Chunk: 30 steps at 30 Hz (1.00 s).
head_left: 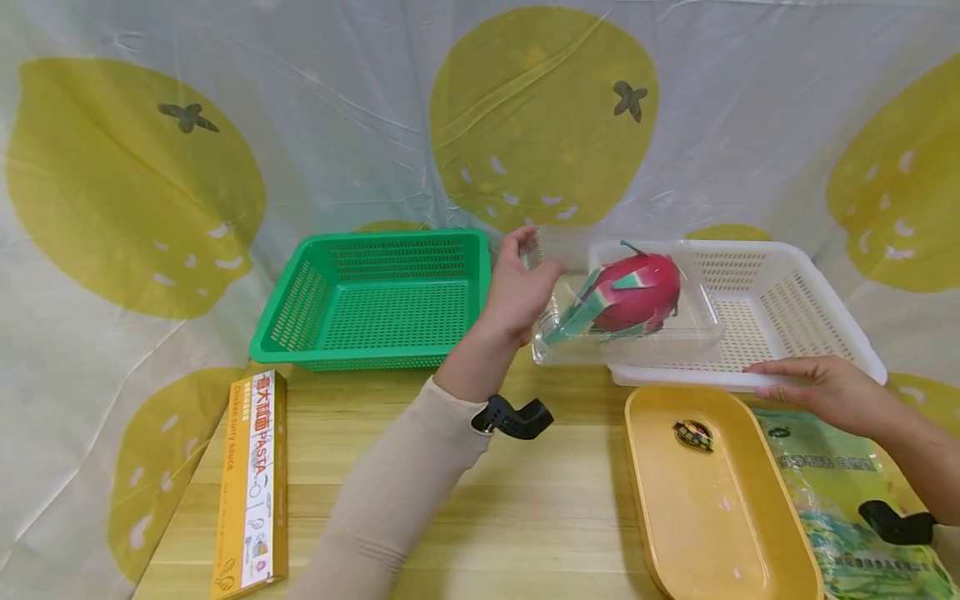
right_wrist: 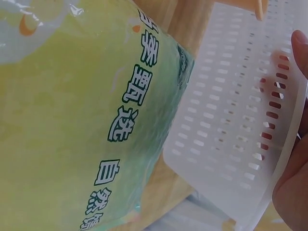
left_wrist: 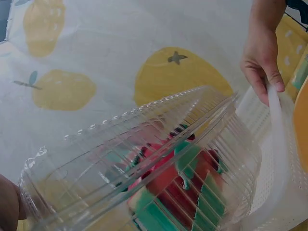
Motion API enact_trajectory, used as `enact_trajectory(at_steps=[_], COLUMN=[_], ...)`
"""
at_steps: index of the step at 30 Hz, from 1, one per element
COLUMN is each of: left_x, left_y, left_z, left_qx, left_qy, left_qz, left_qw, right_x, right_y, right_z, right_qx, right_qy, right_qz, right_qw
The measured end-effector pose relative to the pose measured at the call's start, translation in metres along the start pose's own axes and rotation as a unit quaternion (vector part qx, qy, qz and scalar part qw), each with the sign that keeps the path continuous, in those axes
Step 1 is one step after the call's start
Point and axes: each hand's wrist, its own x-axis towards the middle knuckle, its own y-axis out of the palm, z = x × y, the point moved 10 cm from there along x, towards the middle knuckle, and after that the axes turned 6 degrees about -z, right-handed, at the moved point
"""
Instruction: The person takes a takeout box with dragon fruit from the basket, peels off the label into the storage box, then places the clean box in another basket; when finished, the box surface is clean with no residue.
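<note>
My left hand [head_left: 519,287] grips the left end of a clear plastic box [head_left: 551,346]. Through its walls shows a red dragon fruit [head_left: 637,292] with green scales, apparently lying inside; the left wrist view has the same fruit [left_wrist: 168,187] behind the ribbed plastic. The box is in front of the left part of a white perforated basket [head_left: 810,317]. At that basket's near rim, my right hand [head_left: 832,392] pinches the edge between thumb and fingers. Some fingertips show through the wall holes in the right wrist view, near the basket wall [right_wrist: 216,110].
A green perforated basket [head_left: 288,333] stands left of the box. A yellow-orange tray [head_left: 697,517] lies before the white basket, partly over a green-yellow printed bag [head_left: 832,467]. On the left is a pasta box [head_left: 251,483]. A lemon-print cloth [head_left: 352,108] hangs behind.
</note>
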Motion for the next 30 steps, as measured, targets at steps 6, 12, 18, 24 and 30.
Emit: enact_trajectory(at_steps=[6,12,18,24,30], left_x=[0.01,0.018,0.026,0.026,0.022], left_y=[0.04,0.069,0.089,0.109,0.13], left_z=[0.003,0.01,0.02,0.028,0.038], left_qx=[0.028,0.075,0.149,0.214,0.231], left_qy=[-0.005,-0.01,-0.032,-0.044,-0.054], left_qz=[-0.005,-0.027,-0.053,-0.074,-0.064], left_qw=[0.9996,0.9967,0.9868,0.9731,0.9693], right_x=[0.001,0.0,-0.001,-0.002,-0.002], right_y=[0.0,-0.001,-0.003,-0.002,-0.001], right_z=[0.002,0.002,0.001,-0.001,0.001], right_qx=[-0.002,-0.009,-0.022,-0.017,0.004], right_qy=[-0.004,-0.006,-0.002,0.0,-0.009], right_qz=[-0.004,-0.004,-0.008,-0.006,-0.011], right_qw=[1.0,0.9999,0.9997,0.9998,0.9999])
